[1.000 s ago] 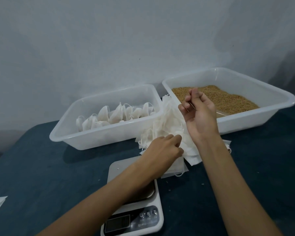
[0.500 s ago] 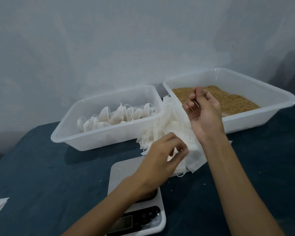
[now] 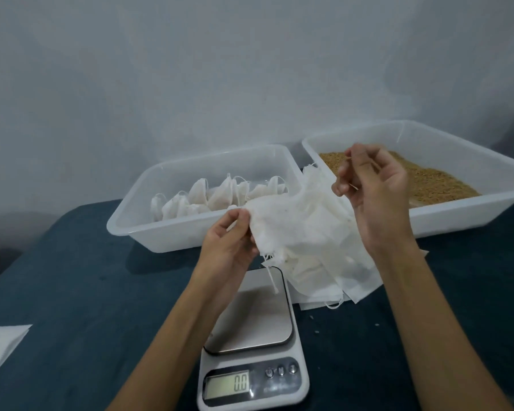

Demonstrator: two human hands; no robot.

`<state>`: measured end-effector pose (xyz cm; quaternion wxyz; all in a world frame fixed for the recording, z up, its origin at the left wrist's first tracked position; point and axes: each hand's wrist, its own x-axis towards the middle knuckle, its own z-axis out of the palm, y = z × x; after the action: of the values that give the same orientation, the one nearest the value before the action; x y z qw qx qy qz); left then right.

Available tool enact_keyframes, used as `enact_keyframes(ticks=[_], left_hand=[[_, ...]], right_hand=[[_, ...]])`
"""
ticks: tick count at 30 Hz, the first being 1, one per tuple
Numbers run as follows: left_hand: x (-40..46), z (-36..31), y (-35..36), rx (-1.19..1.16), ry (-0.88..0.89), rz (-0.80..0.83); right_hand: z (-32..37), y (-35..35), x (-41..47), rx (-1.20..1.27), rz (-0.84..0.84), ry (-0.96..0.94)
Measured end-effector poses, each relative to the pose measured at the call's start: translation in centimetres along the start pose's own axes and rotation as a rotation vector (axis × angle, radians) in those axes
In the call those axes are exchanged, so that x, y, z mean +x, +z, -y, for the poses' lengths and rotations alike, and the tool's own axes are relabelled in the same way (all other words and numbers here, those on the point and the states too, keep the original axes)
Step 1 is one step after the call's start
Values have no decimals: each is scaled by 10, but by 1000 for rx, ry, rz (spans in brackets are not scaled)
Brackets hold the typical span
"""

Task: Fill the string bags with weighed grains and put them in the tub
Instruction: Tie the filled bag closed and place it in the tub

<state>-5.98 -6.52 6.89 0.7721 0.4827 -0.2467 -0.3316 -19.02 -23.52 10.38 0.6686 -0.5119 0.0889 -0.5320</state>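
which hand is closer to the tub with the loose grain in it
Right. The right hand is raised over the grain tub's near-left corner. The left hand holds an empty bag further left, in front of the other tub.

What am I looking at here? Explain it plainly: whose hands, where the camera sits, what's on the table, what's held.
There is no machine. A person works with bare hands, and the single camera sits on their head, looking forward and down.

On the dark table stand two clear tubs. The left tub holds filled bags; the right tub holds brown grains. In front is a scale reading 0.0, with nothing on it. A heap of empty bags lies between the scale and the right tub.

The left hand pinches one empty bag, lifted off the heap. The right hand has its fingers curled round something thin, perhaps a string; I cannot tell.
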Motion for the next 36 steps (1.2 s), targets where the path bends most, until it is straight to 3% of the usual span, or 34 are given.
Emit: enact_keyframes(ticks=[5, 9, 12, 15, 17, 20, 28, 32, 36], left_hand=[[2, 16, 2, 170, -28, 66], [6, 17, 13, 144, -65, 148], [16, 29, 35, 287, -267, 167], [19, 42, 62, 472, -487, 330], [17, 50, 77, 457, -517, 453], [16, 50, 91, 369, -484, 486], [19, 2, 36, 147, -71, 93], [17, -9, 8, 263, 131, -177], [14, -4, 0, 333, 273, -238]], right_hand=[[-6, 5, -3, -51, 67, 20], [-14, 13, -9, -103, 177, 60], [-17, 18, -12, -201, 218, 74], [-16, 16, -11, -191, 189, 93], [-15, 13, -10, -171, 173, 99], [-12, 11, -9, -132, 191, 85], [-3, 11, -9, 33, 161, 18], [-20, 26, -21, -109, 288, 39], [-40, 37, -30, -239, 423, 128]])
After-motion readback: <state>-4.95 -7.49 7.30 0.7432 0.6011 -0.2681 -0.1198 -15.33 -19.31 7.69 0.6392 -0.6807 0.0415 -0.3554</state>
